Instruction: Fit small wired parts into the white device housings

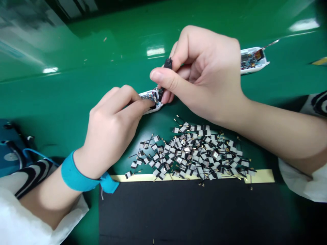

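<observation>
My left hand (112,126) is closed, its fingers pinching a small white casing with an exposed circuit board (150,99) against the green table (76,88). My right hand (201,71) is closed in a pinch on a small black tool (167,64) whose tip points down into the right end of that board. A blue strap circles my left wrist (76,177). Just in front of both hands lies a pile of several tiny grey and black parts with thin gold-tipped leads (194,153).
A second open white casing with a circuit board (251,60) lies at the right rear, a thin metal tool resting at its far end. A black mat (189,211) edged with yellowish tape covers the near table. A blue object (10,149) sits at the left edge.
</observation>
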{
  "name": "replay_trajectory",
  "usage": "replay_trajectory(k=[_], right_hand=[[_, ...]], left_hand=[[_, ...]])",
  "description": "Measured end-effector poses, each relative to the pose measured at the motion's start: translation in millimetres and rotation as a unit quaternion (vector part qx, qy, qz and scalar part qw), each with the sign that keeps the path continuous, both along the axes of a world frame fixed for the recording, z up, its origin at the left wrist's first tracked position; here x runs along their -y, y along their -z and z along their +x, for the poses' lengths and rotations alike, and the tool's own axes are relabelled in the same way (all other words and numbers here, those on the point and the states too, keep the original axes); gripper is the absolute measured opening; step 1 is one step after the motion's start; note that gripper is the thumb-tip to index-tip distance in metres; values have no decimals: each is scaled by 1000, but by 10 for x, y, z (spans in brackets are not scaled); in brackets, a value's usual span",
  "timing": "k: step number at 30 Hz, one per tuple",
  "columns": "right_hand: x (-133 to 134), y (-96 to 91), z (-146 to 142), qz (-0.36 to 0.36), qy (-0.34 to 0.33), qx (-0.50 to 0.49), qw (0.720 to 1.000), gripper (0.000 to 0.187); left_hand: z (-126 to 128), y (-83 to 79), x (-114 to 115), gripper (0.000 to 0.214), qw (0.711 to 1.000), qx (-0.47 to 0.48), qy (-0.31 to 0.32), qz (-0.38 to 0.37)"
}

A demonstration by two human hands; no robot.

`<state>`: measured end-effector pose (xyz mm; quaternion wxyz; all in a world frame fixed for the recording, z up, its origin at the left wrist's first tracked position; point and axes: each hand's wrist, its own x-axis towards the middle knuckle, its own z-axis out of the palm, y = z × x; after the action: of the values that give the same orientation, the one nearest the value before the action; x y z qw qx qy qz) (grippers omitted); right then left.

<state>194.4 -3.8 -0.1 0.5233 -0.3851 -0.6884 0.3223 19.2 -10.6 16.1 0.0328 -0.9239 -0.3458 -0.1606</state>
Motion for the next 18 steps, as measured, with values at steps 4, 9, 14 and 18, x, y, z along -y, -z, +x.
replay_trajectory(k=[4, 9, 14, 18], right_hand=[[-5, 3, -5, 3, -1, -3, 1000, 26], [-1, 13, -24, 15, 4, -7, 1000, 26], [10, 21, -9, 20, -21, 26, 999, 29], [37, 12, -5, 34, -2, 86, 996, 37]], left_hand=[[7, -10, 9, 19, 1000, 2, -6, -4], [-1, 1, 0, 21, 1000, -2, -3, 2], [-3, 21, -14, 21, 1000, -7, 3, 10], [-10, 29, -8, 20, 1000, -5, 2, 15]])
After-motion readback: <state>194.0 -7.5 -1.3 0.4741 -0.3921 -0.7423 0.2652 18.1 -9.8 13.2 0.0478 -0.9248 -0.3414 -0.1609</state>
